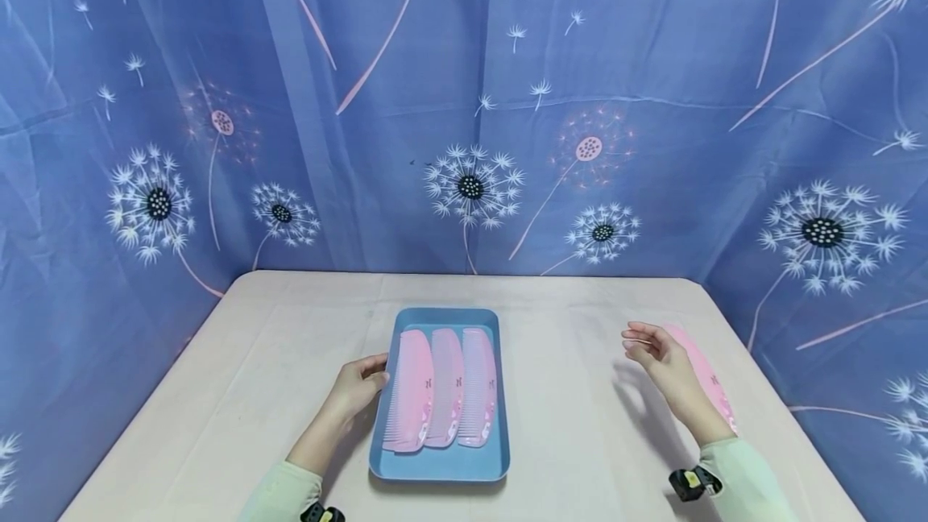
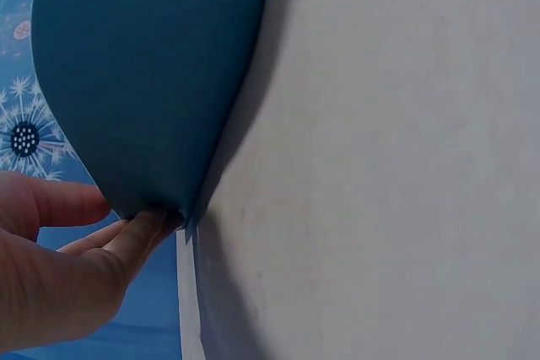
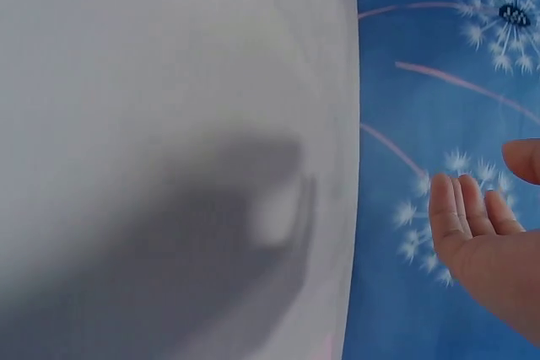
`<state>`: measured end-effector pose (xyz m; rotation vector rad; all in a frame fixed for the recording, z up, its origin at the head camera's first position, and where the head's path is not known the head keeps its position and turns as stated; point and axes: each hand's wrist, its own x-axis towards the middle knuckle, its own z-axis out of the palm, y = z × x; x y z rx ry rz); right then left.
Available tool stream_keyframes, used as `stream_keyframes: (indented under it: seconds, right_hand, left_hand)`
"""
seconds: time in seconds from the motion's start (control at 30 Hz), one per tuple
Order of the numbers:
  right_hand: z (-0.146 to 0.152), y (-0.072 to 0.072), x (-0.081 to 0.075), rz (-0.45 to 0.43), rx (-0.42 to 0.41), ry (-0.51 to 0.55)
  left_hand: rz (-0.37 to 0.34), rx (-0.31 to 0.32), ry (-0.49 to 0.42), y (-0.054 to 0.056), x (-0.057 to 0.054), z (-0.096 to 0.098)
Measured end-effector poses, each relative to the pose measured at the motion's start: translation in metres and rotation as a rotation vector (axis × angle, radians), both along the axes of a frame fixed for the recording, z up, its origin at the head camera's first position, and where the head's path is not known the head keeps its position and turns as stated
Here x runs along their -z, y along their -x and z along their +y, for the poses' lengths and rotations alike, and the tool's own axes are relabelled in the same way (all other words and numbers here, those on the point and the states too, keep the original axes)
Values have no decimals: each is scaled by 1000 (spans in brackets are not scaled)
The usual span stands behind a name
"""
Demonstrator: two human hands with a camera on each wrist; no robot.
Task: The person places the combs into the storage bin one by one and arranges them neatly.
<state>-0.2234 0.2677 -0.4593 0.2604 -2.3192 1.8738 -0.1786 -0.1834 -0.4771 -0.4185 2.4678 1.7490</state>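
Note:
A blue rectangular tray (image 1: 438, 467) lies at the middle of the table in the head view. Three pink combs, a left one (image 1: 416, 389), a middle one (image 1: 447, 385) and a right one (image 1: 480, 385), lie side by side in it, teeth to the left. My left hand (image 1: 357, 387) holds the tray's left side; the left wrist view shows thumb and fingers at the tray's wall (image 2: 152, 82). My right hand (image 1: 670, 373) is raised above the table with loosely bent fingers and holds nothing. Another pink comb (image 1: 714, 381) is beyond it, partly hidden by hand and forearm.
A pale cloth covers the table (image 1: 565, 393). Blue dandelion-print curtains (image 1: 464, 103) stand along its back and both sides. Dark devices are strapped at both wrists, the right one (image 1: 694, 483) showing more fully.

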Motion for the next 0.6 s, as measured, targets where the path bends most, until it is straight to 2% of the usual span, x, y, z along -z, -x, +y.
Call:
stream_keyframes:
  seconds: [0.13,0.17,0.37,0.6]
  right_hand:
    - [14,0,6,42,18,38]
    - [20,2,10,55,24,25]
    - [40,1,13,77,118,-117]
    - [62,1,13,27,170,-183]
  left_hand:
    - [1,2,2,1,1,-1]
    - [2,4,5,1,1,-1]
    - [1,4,16,1,1,0]
    - [4,8,17,0,0,-1]
